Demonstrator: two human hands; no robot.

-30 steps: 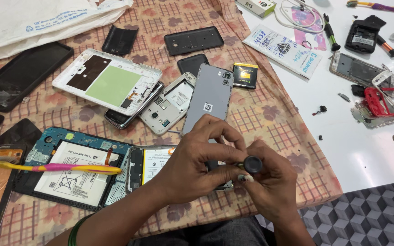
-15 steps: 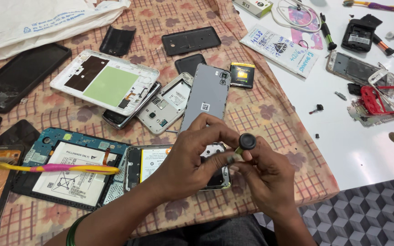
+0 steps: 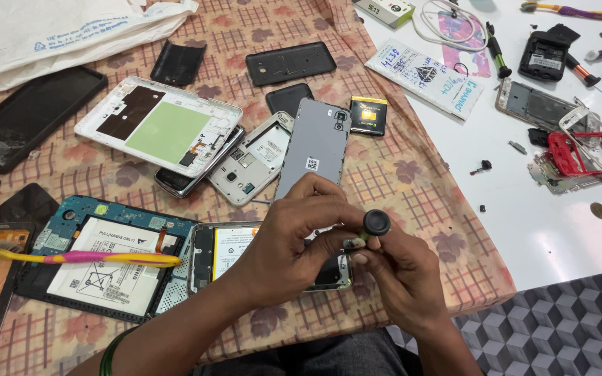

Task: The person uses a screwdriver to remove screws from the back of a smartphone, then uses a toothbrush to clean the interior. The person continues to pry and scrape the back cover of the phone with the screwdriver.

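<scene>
Left hand [image 3: 294, 240] and right hand [image 3: 402, 275]: fingers pinched together on black-capped screwdriver [image 3: 374, 224], held above opened phone [image 3: 228, 254] near cloth's [image 3: 412, 181] front edge; bare white table [image 3: 559, 230] rightward.

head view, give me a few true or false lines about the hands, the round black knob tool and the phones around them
1. Both hands meet on the small tool with a round black knob. True: the left hand and right hand pinch it together.
2. The grey phone back lies face down in the person's lap. False: it lies on the checked cloth, above the hands.
3. A yellow and pink toothbrush lies across the opened tablet. True.
4. The red phone frame sits on the checked cloth. False: it sits on the white table, to the right.
5. The open phone lies beneath the hands. True.
</scene>
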